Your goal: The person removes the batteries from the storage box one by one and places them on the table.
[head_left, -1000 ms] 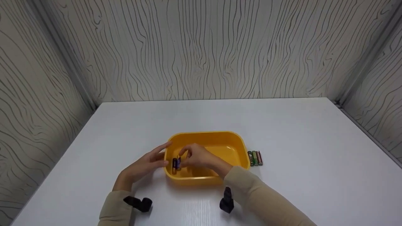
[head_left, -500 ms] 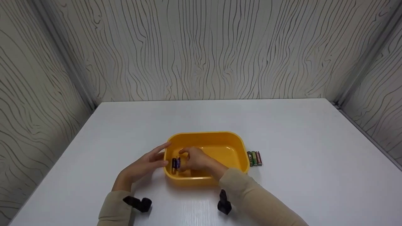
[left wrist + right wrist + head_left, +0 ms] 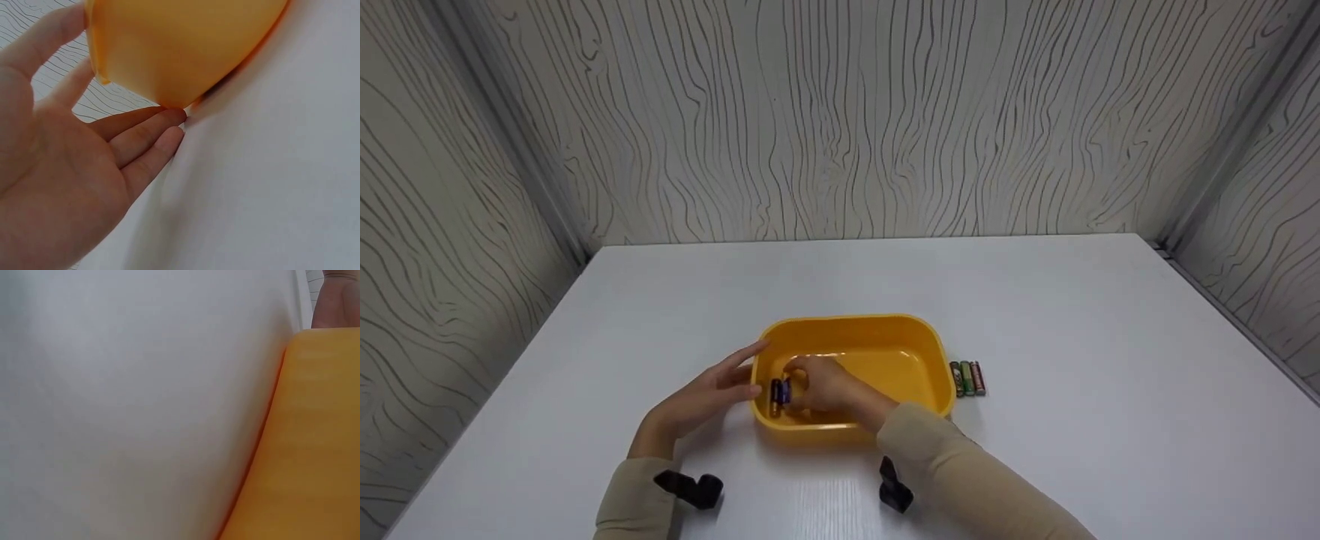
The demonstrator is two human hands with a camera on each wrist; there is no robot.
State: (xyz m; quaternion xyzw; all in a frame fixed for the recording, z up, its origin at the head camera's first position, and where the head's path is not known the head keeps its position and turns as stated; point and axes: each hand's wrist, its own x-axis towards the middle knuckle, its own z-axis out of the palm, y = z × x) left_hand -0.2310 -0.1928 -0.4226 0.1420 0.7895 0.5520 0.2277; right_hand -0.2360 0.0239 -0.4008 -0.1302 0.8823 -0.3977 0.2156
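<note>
Two dark batteries [image 3: 776, 397] inside yellow tub [image 3: 892, 369]

Tray [image 3: 847, 331]: uniform yellow-orange. Table [image 3: 1110, 360]: plain white. Walls [image 3: 832, 112]: pale with dark wavy grain lines. Sleeves [image 3: 982, 469]: beige. Outer batteries [image 3: 968, 379]: green, red. Inner batteries [image 3: 776, 391]: dark, purple, orange

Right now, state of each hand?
Left hand: open, fingers against the yellow tray.
Right hand: closed, pinching the purple battery inside the tray.

The tub [image 3: 891, 369] looks like smooth, glossy plastic to me; my 2 sleeves [image 3: 979, 476] are matt cloth, the tabletop [image 3: 1080, 322] faintly shiny, the wall panels [image 3: 832, 120] wood-grained.
</note>
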